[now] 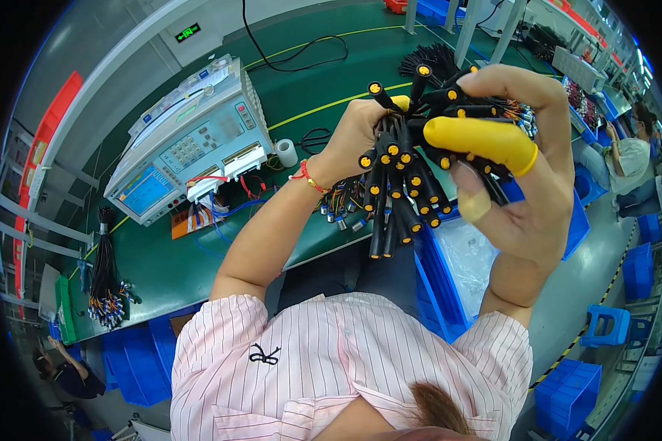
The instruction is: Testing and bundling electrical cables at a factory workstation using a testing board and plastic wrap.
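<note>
1. Over the front part of the bench, a bundle of black cables with yellow-centred ends fans out from the left hand, closed around it.
2. The right hand curls, fingers parted, among the ends; I cannot tell whether it grips any.
3. A slackened left grip could drop cables; crowded ends might snag the yellow finger cot.

L hand pt. hidden, screen illeg.
</note>
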A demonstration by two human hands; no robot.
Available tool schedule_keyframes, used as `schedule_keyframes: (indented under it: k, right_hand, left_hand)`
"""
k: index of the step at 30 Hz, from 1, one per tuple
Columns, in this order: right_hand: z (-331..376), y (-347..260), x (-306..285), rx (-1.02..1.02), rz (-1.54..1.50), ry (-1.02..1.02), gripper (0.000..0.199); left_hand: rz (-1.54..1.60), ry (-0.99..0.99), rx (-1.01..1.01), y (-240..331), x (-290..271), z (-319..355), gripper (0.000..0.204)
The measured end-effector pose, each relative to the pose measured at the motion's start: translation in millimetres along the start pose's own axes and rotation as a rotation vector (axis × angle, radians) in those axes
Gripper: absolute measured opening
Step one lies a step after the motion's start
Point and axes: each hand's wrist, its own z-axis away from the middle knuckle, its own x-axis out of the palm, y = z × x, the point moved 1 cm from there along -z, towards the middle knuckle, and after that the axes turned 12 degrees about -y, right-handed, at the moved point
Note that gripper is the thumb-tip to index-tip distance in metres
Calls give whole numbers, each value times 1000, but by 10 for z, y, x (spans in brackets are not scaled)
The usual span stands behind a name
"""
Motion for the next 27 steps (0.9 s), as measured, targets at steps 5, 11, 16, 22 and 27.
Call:
schedule_keyframes:
  k: [5,11,16,22,27]
  right_hand:
    - [-56,-107,-37,86,282,-12,29]
    - [-77,-125,-8,96,345,-53,42]
    - [-91,-37,93,88,317,-89,49]
    - [-86,-48,100,144,345,-100,44]
    - [-88,45,149,87,178,-102,32]
  left_hand:
    - [-281,17,97,179,36,4,35]
    - [-380,17,236,182,48,-18,32]
    - [-387,11,162,171,-3,58,32]
    - [-349,31,119,136,2,14,35]
    - [-230,11,149,219,48,2,35]
